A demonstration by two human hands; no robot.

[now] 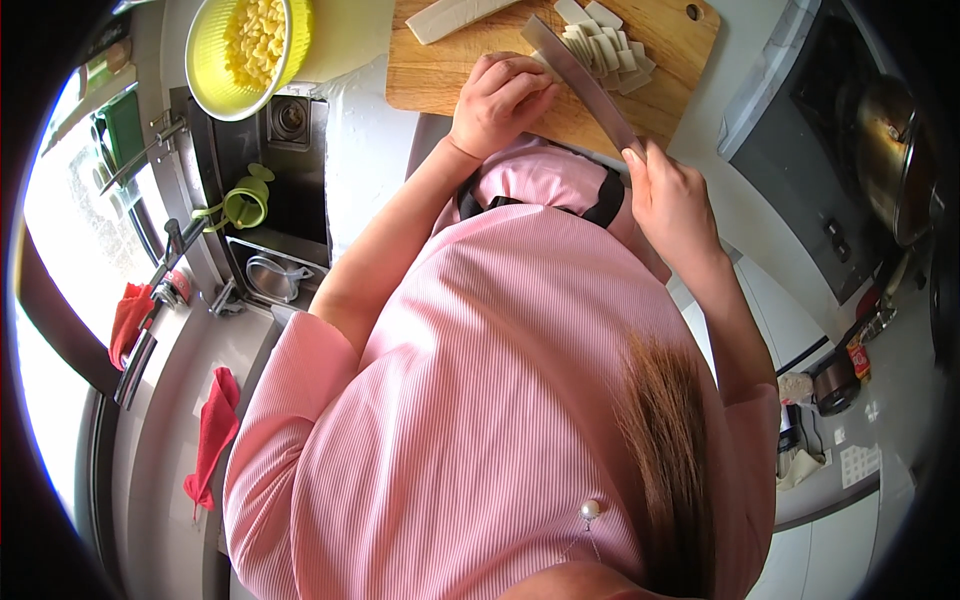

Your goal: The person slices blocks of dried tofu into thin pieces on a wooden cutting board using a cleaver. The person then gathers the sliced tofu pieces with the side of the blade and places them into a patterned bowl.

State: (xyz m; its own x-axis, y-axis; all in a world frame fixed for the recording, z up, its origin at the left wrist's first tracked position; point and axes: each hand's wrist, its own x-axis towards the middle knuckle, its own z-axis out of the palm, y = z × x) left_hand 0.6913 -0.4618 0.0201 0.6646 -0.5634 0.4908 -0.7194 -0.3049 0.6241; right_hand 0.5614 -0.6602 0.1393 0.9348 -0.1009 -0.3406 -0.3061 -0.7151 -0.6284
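My right hand grips the handle of a broad-bladed kitchen knife, whose blade slants up and left across the wooden cutting board. My left hand rests on the board with its fingers curled over a pale white food piece, mostly hidden beneath them. The blade lies close to those fingertips. To the right of the blade, thin white slices lie in an overlapping heap. A longer uncut white slab lies at the board's far left.
A yellow strainer basket with chopped yellow food stands by the sink, which holds a green cup-shaped strainer. At right are a black cooktop and a lidded pan. Red cloth lies on the left counter.
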